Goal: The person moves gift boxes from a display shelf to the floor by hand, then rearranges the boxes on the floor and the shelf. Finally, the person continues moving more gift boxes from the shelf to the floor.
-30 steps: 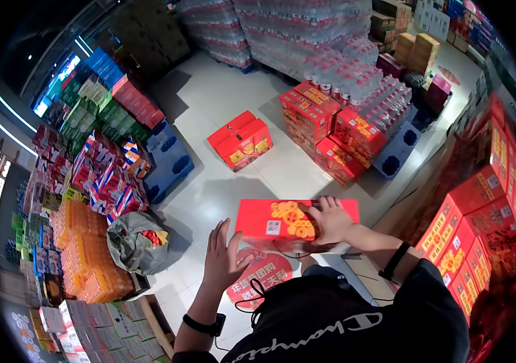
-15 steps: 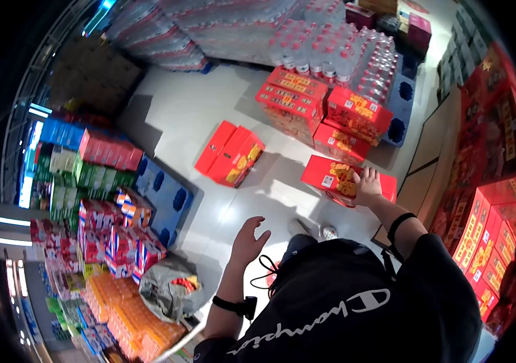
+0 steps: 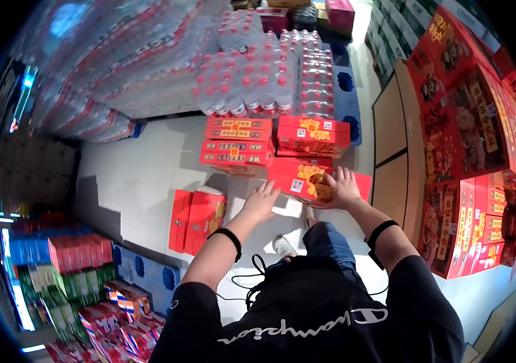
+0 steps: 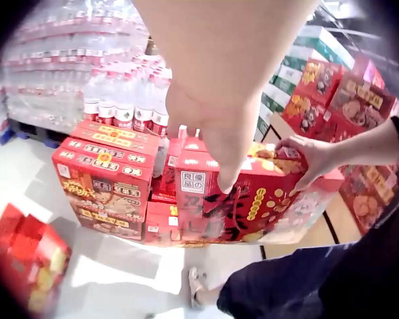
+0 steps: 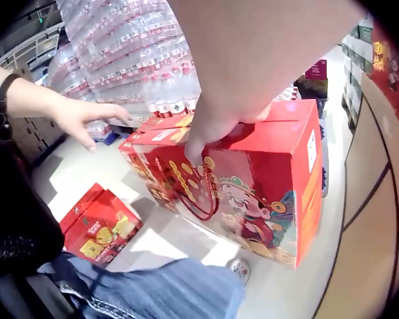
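A red gift box (image 3: 299,184) with gold print hangs in front of the stacked red boxes. My right hand (image 3: 344,190) holds it by the top. In the right wrist view, its thumb lies on the front face beside a red rope handle (image 5: 203,199), and the other fingers are hidden behind the top edge. My left hand (image 3: 261,203) reaches toward the box's left end with fingers extended. The right wrist view shows that left hand (image 5: 80,119) apart from the box, nothing in its grasp. The box's printed front (image 5: 253,199) faces my legs.
Several red boxes (image 3: 233,154) are stacked before shrink-wrapped bottles (image 3: 246,78) on a blue pallet (image 3: 347,91). Another red box (image 3: 197,221) stands on the floor at left. A wooden-panelled stand (image 3: 391,145) with red boxes (image 3: 457,127) borders the right side.
The gripped box has moved forward to the stack as the person turned right and approached it. My left hand, earlier held away, has come forward near the box's left end.
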Motion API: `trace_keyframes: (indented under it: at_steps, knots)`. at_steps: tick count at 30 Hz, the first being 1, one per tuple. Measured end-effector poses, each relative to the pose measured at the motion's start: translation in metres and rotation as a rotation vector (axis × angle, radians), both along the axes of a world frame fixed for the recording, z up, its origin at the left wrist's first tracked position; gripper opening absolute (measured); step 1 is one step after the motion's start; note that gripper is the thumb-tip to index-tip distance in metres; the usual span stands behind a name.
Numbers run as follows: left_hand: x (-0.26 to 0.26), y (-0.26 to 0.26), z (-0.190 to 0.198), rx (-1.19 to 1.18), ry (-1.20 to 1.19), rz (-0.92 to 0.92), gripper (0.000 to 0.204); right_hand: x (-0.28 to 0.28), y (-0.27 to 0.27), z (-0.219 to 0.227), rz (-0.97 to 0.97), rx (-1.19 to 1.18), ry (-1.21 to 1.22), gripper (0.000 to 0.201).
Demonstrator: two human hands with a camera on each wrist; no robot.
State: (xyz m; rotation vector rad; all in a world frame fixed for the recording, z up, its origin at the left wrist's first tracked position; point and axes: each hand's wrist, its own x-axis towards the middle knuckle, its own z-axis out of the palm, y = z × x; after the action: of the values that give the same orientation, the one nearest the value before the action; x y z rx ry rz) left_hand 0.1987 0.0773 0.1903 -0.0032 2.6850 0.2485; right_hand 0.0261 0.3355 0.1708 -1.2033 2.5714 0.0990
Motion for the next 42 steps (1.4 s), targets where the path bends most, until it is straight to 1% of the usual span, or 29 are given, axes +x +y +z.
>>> trace_keyframes:
  at_steps: [1, 2, 5, 6, 9, 10, 12, 13, 14, 15, 17, 18, 21, 23, 24, 27, 28, 31, 32, 35, 36, 37, 39, 41, 42]
  knots:
    - [-0.026, -0.004, -0.01, -0.039, 0.016, -0.071, 0.088, -0.01, -0.006, -0.01, 0.022, 0.04, 0.01, 0.107]
    - [-0.052, -0.009, -0.027, -0.048, -0.025, -0.116, 0.096, -0.02, -0.012, -0.02, 0.023, 0.005, -0.007, 0.106]
    - [-0.12, -0.016, -0.053, -0.165, -0.093, -0.231, 0.105, -0.05, -0.022, -0.063, 0.062, -0.065, -0.064, 0.101]
    - [-0.138, -0.018, -0.067, -0.2, -0.101, -0.237, 0.117, -0.062, -0.026, -0.069, 0.078, -0.088, -0.091, 0.1]
    - [-0.184, -0.026, -0.113, -0.131, -0.142, -0.204, 0.124, -0.104, -0.04, -0.098, 0.097, -0.159, -0.171, 0.1]
    - [-0.196, -0.029, -0.132, -0.168, -0.16, -0.246, 0.129, -0.114, -0.041, -0.109, 0.102, -0.175, -0.201, 0.1]
    - [-0.221, -0.039, -0.17, -0.155, -0.15, -0.25, 0.127, -0.138, -0.052, -0.133, 0.095, -0.142, -0.227, 0.095]
    - [-0.225, -0.041, -0.188, -0.143, -0.154, -0.25, 0.126, -0.142, -0.053, -0.145, 0.095, -0.122, -0.25, 0.092]
    - [-0.23, -0.045, -0.206, -0.117, -0.099, -0.239, 0.126, -0.146, -0.055, -0.167, 0.092, -0.11, -0.208, 0.079]
    - [-0.242, -0.045, -0.21, -0.116, -0.121, -0.236, 0.123, -0.149, -0.056, -0.187, 0.077, -0.117, -0.173, 0.084]
    - [-0.252, -0.047, -0.234, -0.14, -0.076, -0.229, 0.117, -0.156, -0.058, -0.223, 0.054, -0.138, -0.088, 0.093]
    - [-0.255, -0.048, -0.245, -0.15, -0.035, -0.208, 0.111, -0.16, -0.061, -0.234, 0.055, -0.092, -0.076, 0.091]
    - [-0.256, -0.049, -0.274, -0.204, 0.115, -0.119, 0.091, -0.168, -0.074, -0.26, -0.009, -0.141, -0.053, 0.086]
    - [-0.252, -0.043, -0.29, -0.259, 0.241, -0.041, 0.076, -0.165, -0.082, -0.271, -0.024, -0.068, -0.073, 0.081]
    - [-0.25, -0.039, -0.291, -0.244, 0.174, -0.015, 0.066, -0.16, -0.083, -0.277, -0.032, -0.029, -0.084, 0.078]
    - [-0.245, -0.031, -0.287, -0.237, 0.141, 0.045, 0.069, -0.144, -0.084, -0.28, -0.075, 0.046, 0.004, 0.068]
    - [-0.242, -0.029, -0.285, -0.258, 0.12, 0.064, 0.071, -0.144, -0.083, -0.276, -0.122, 0.027, -0.1, 0.062]
    - [-0.242, -0.03, -0.268, -0.207, 0.116, 0.055, 0.075, -0.149, -0.075, -0.251, -0.212, -0.062, -0.306, 0.062]
    - [-0.243, -0.031, -0.259, -0.177, 0.088, 0.056, 0.073, -0.144, -0.068, -0.253, -0.213, -0.186, -0.178, 0.063]
    - [-0.227, -0.039, -0.256, -0.079, 0.09, 0.089, 0.068, -0.151, -0.046, -0.229, -0.302, -0.172, -0.578, 0.06]
    - [-0.227, -0.044, -0.242, -0.038, 0.069, 0.093, 0.057, -0.151, -0.038, -0.222, -0.317, -0.107, -0.657, 0.057]
    - [-0.226, -0.048, -0.228, -0.02, 0.016, 0.14, 0.057, -0.149, -0.029, -0.219, -0.335, -0.042, -0.734, 0.054]
    - [-0.22, -0.054, -0.198, 0.022, -0.085, 0.227, 0.056, -0.142, -0.003, -0.216, -0.22, 0.213, -0.732, 0.048]
    - [-0.21, -0.064, -0.179, 0.115, -0.268, 0.431, 0.055, -0.133, 0.024, -0.205, -0.25, 0.43, -0.758, 0.045]
    - [-0.208, -0.068, -0.156, 0.134, -0.304, 0.416, 0.056, -0.127, 0.038, -0.199, -0.324, 0.41, -0.747, 0.045]
